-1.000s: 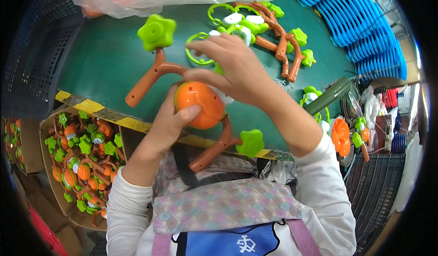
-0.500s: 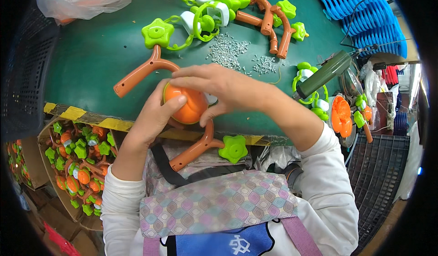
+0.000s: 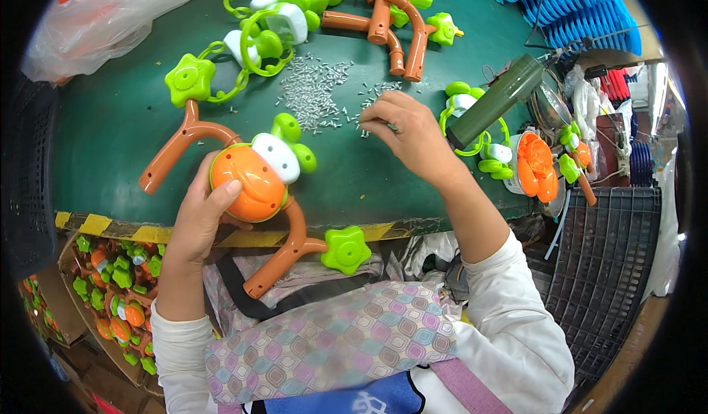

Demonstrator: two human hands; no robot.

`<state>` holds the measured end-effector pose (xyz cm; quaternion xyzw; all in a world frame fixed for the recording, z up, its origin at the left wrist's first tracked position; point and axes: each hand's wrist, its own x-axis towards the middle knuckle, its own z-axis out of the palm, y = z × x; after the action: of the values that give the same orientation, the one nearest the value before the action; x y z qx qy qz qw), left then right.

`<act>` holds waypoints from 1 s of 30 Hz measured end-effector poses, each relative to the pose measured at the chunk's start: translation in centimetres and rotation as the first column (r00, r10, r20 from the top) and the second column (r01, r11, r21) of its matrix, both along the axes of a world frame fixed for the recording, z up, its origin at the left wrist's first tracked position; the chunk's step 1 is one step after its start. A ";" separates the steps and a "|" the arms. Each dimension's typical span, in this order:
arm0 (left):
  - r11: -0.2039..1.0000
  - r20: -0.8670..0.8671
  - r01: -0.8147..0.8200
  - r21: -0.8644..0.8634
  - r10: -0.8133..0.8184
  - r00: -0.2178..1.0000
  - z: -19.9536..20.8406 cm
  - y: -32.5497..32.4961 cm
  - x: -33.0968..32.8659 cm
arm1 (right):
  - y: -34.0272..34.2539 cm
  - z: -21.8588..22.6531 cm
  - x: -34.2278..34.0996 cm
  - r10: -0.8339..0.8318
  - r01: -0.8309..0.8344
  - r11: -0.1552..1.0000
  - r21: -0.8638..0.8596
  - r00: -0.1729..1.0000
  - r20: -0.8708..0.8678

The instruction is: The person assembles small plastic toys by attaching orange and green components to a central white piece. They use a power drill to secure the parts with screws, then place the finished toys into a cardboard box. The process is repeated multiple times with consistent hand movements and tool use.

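Observation:
My left hand [image 3: 195,218] is closed round a plastic toy piece with a rounded orange shell [image 3: 247,183], its thumb pressed on the shell's lower part. From this piece stick out a white block with green knobs [image 3: 279,156] and brown forked branches, one tipped with a green star [image 3: 346,250]. Another green star [image 3: 190,80] tops the upper left branch. Over the edge of a scatter of small silver screws [image 3: 313,93] is my right hand [image 3: 409,133], fingers pinched together. Whether a screw is between those fingertips I cannot make out.
Green ring parts with white blocks [image 3: 286,24] and brown branches [image 3: 380,15] lie at the back. A dark green power screwdriver [image 3: 501,100] hangs at right, by a tub of orange shells [image 3: 536,164]. A carton of similar toys [image 3: 122,303] stands below left.
My right hand has left the orange shell and reached right to the screws, fingers pinching. The left hand keeps hold of the toy piece, whose white block and green knobs are now uncovered.

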<state>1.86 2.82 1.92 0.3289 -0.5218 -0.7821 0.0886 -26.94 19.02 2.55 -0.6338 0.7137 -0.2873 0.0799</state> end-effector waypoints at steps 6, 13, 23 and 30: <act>0.999 0.008 0.042 -0.025 -0.042 0.999 -0.1 -0.4 -1.1 | 0.1 -1.4 -2.3 0.300 -0.287 0.954 0.087 0.923 -0.240; 0.998 0.005 0.050 -0.026 -0.050 0.999 -0.1 -0.4 -1.1 | -0.6 -1.9 -2.0 0.235 -0.230 0.972 0.051 0.956 -0.177; 0.999 -0.008 0.035 -0.041 -0.036 0.999 0.1 -0.3 -1.3 | -2.4 -2.2 9.2 0.370 -0.358 0.798 -0.485 0.926 -0.075; 0.995 -0.051 0.075 -0.069 -0.078 0.996 -0.7 -0.7 -1.4 | -1.8 -2.8 8.2 0.351 -0.412 0.781 -0.470 0.911 -0.216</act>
<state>0.43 2.16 1.25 0.2846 -0.5574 -0.7755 0.0835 -18.78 17.26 -0.21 -0.7792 0.4731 -0.4045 -0.0744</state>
